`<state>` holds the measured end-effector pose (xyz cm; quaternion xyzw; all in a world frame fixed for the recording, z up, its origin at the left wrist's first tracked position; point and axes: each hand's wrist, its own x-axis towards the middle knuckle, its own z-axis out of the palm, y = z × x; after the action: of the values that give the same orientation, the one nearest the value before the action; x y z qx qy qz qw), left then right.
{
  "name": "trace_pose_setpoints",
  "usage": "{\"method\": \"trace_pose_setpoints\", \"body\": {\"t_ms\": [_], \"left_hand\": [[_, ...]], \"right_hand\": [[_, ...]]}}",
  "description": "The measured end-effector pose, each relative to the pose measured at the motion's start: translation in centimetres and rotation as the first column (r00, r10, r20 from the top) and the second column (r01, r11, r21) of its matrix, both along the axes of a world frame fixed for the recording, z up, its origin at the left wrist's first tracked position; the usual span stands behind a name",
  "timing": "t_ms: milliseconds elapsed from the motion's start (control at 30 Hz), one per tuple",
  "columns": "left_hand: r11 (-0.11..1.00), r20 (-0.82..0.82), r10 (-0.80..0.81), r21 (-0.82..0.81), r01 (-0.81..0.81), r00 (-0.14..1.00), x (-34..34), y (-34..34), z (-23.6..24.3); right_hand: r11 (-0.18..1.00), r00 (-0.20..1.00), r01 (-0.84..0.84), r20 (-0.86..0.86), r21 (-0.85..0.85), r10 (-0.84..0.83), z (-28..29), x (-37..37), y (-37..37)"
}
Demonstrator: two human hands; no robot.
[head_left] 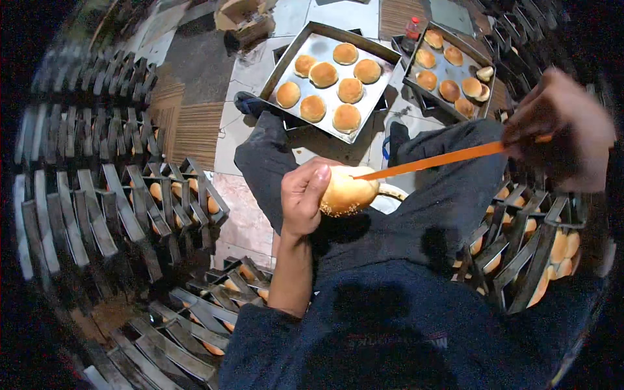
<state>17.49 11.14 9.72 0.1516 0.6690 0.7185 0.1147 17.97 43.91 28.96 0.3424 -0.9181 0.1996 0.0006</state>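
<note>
Above my lap, my left hand is closed around a golden bun with sesame seeds along its lower side. The thumb presses on it from above. Off to the right, my right hand is raised and blurred by motion, closed around the near end of a long, thin, orange knife. Its blade slants down to the left and its narrow tip meets the upper face of the bun. Whether the tip has gone into the bun cannot be made out.
Ahead on the tiled floor lies a metal tray of round buns. A smaller tray of buns stands right of it, beside a red-capped bottle. Stacked metal trays with buns surround me on both sides. A cardboard box sits far off.
</note>
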Motion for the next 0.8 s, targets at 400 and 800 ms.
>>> {"method": "trace_pose_setpoints", "body": {"t_ms": [400, 800], "left_hand": [[0.934, 0.36, 0.112, 0.28, -0.221, 0.926, 0.2, 2.3, -1.7], [0.728, 0.601, 0.222, 0.421, -0.54, 0.768, -1.5, 1.8, -5.7]], "right_hand": [[0.954, 0.987, 0.096, 0.097, 0.284, -0.128, 0.6, -2.3, -5.5], [0.971, 0.98, 0.053, 0.172, 0.233, -0.095, -3.3, -3.3, -7.8]]}}
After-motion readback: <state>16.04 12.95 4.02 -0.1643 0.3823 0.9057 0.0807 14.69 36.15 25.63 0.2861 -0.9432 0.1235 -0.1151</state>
